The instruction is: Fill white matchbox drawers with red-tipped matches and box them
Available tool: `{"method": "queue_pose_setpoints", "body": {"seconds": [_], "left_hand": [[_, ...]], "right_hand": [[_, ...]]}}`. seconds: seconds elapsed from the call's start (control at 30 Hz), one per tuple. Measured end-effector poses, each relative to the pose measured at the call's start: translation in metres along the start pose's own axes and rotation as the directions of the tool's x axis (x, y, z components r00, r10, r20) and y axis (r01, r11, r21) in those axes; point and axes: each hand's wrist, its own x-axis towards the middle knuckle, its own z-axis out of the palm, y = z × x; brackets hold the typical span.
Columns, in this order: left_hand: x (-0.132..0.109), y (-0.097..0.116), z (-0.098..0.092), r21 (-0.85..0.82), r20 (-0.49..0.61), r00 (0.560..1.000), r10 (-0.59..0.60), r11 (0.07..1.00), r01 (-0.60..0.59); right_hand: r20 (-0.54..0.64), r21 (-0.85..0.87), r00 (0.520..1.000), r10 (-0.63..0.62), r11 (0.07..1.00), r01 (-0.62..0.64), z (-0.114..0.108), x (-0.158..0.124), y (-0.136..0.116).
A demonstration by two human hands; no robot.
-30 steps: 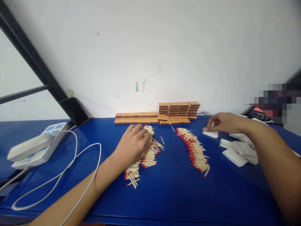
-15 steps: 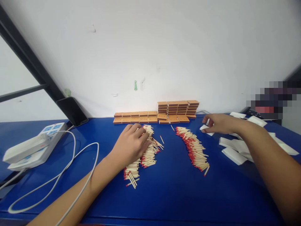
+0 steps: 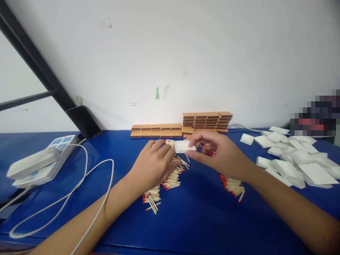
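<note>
1. The left hand [image 3: 152,166] lies palm down on a heap of matches [image 3: 172,177] near the middle of the blue table [image 3: 191,223]. Its fingers [image 3: 162,150] are curled close together over the sticks, probably to keep them bunched. Whether they actually grip any is hard to tell.
2. The right hand [image 3: 223,156] holds one white box [image 3: 183,146] just above that heap, pinched by its end between thumb and fingers. This leaves most of the box sticking out towards the left hand.
3. A second row of matches [image 3: 232,186] lies partly under the right wrist, with the red heads all on one side, so the sticks stay lined up.
4. That makes two lots of matches, two hands and one held box.
5. Loose white boxes [image 3: 292,159], perhaps twenty, are scattered within reach on the right.
6. Brown boxes [image 3: 207,120] stand against the wall, clear of the hands, in one tall stack and one low row.
7. One power strip [image 3: 37,164], one cable [image 3: 106,180] and one phone [image 3: 84,122] sit at the left.
</note>
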Motion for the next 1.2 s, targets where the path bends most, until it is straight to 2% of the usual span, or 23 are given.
{"method": "queue_pose_setpoints", "body": {"seconds": [0.1, 0.23, 0.37, 0.5, 0.63, 0.77, 0.93, 1.07, 1.2], "left_hand": [[0.0, 0.0, -0.003, -0.023, -0.044, 0.999, -0.032, 0.999, 0.031], [0.0, -0.003, -0.006, -0.021, -0.118, 0.991, -0.059, 0.998, 0.057], [-0.001, -0.005, -0.004, -0.008, -0.086, 0.996, -0.014, 1.0, 0.013], [-0.002, -0.008, 0.0, 0.013, -0.082, 0.997, 0.005, 1.0, -0.004], [-0.002, -0.011, 0.0, 0.033, -0.077, 0.997, 0.023, 0.999, -0.021], [-0.002, -0.012, -0.002, 0.036, -0.076, 0.997, 0.008, 0.999, -0.006], [0.0, -0.012, -0.003, 0.049, -0.089, 0.996, -0.022, 0.998, 0.027], [0.0, -0.012, -0.004, 0.063, -0.089, 0.996, -0.026, 0.998, 0.032], [0.0, -0.011, -0.004, 0.07, -0.086, 0.996, -0.028, 0.997, 0.034]], "right_hand": [[0.062, 0.023, 0.997, -0.042, 0.999, 0.04, 0.007, -0.001, 0.002], [0.044, -0.083, 0.99, -0.132, 0.987, 0.136, 0.005, 0.001, 0.01], [0.028, -0.238, 0.97, -0.243, 0.941, 0.242, 0.006, 0.001, 0.015], [0.06, -0.388, 0.93, -0.364, 0.85, 0.358, 0.011, -0.002, 0.016], [0.088, -0.417, 0.906, -0.413, 0.811, 0.41, 0.014, -0.003, 0.018], [0.051, -0.391, 0.93, -0.363, 0.85, 0.353, 0.014, -0.004, 0.019], [-0.063, -0.435, 0.971, -0.229, 0.883, 0.18, 0.011, -0.003, 0.016], [0.087, -0.545, 0.995, -0.054, 0.833, 0.093, 0.011, -0.001, 0.02], [0.225, -0.58, 0.973, 0.058, 0.81, 0.086, 0.014, -0.003, 0.028]]}}
